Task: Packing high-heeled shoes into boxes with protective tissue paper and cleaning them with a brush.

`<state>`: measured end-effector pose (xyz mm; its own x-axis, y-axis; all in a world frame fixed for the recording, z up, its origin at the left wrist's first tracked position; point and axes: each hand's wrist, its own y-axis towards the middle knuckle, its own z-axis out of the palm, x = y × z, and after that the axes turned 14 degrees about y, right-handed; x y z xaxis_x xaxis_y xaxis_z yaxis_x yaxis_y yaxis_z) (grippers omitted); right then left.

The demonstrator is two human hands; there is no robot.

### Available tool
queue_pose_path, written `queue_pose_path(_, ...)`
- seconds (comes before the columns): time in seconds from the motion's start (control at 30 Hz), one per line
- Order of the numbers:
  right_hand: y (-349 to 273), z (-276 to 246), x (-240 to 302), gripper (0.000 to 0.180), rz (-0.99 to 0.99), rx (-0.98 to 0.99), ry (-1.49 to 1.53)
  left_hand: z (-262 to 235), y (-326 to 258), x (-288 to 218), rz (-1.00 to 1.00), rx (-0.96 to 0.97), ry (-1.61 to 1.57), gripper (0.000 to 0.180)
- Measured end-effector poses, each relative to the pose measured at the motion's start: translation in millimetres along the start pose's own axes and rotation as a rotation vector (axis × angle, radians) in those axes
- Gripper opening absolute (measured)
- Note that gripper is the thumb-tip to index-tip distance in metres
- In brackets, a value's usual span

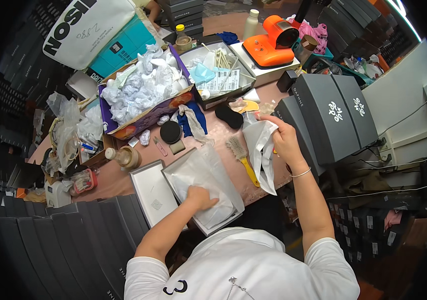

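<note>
At the table's near edge lies an open grey shoe box lined with white tissue paper. My left hand is down inside it, its fingers curled into the paper over a white, wrapped-looking content. What lies beneath is hidden. To the right, my right hand is raised and closed on the upper edge of a limp white sheet, perhaps a thin bag, that hangs down in folds. A yellow-handled brush lies just left of the sheet. The box's white-lined lid rests beside the box on the left.
A purple carton of crumpled paper stands at the back left, next to a dark tray of sticks and labels. An orange machine sits behind. Grey shoe boxes stand at right; more boxes line the left. A tape roll lies nearby.
</note>
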<state>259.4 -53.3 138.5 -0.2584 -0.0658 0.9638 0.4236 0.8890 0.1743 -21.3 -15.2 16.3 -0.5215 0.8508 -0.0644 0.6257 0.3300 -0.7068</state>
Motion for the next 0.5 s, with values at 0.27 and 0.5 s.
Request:
queue_pose_path(0.27, 0, 16, 86, 0.035, -0.224, 0.271, 0.005, 14, -8, 17, -0.024, -0.66, -1.205, 0.058)
queue_pose_path(0.5, -98, 107, 114, 0.025, 0.08, 1.193, 0.578, 5, -55, -2, 0.37, -0.217, -2.36, 0.071)
